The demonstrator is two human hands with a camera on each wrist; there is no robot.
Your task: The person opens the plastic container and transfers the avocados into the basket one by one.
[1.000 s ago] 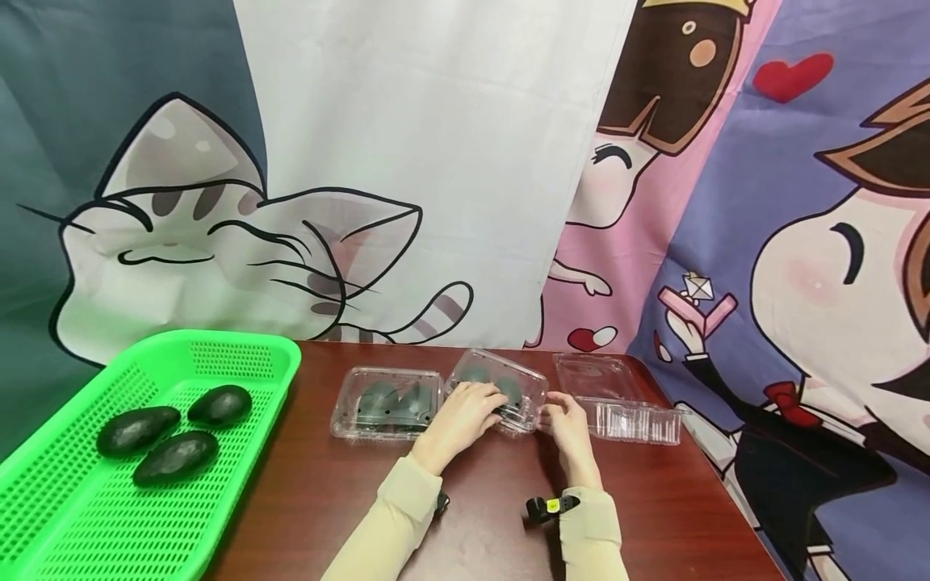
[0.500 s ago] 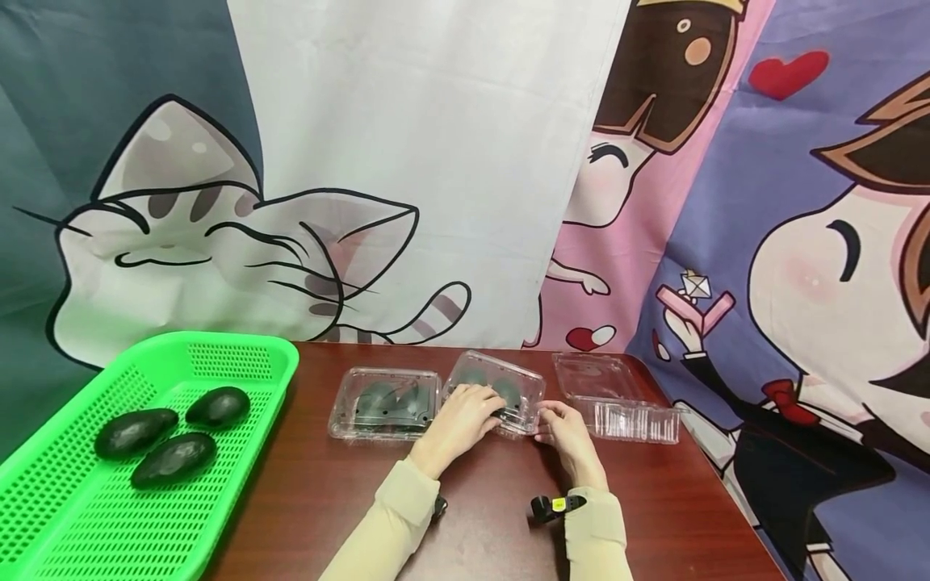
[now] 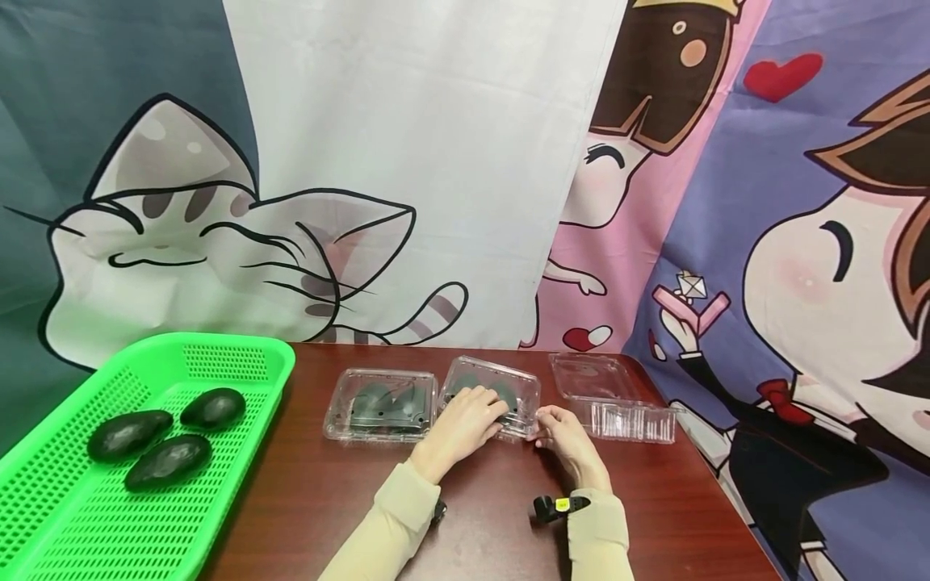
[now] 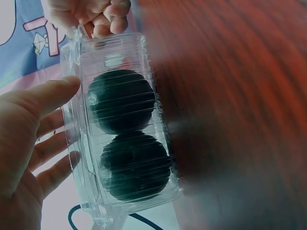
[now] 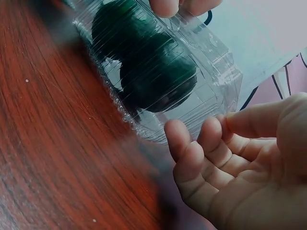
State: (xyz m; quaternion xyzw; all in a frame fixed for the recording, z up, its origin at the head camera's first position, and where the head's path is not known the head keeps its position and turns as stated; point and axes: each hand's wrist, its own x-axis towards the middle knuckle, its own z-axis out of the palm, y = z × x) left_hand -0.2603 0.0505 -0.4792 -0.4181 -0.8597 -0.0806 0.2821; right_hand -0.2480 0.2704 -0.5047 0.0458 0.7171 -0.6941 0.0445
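A clear plastic clamshell box (image 3: 527, 393) with two dark avocados (image 4: 122, 103) inside lies at a slight angle on the table. My left hand (image 3: 465, 421) rests over its lid, the fingers spread and lightly bent, the thumb at the front edge of the lid. At the box's right front corner, my right hand (image 3: 570, 445) pinches the plastic rim between thumb and fingertips, its other fingers curled near the end wall. Left of this box, close beside it, sits another closed clamshell box (image 3: 392, 374) with avocados.
An open clamshell container (image 3: 632, 421) stands at the right, its lid (image 3: 592, 378) folded back. A green perforated basket (image 3: 279, 363) with three loose avocados (image 3: 169, 461) occupies the left side of the brown table (image 3: 494, 516). A printed cartoon curtain (image 3: 436, 161) hangs behind.
My right hand has slid slightly toward me along the box's right end to its front corner. My left hand stays on the lid. The head view has shifted slightly.
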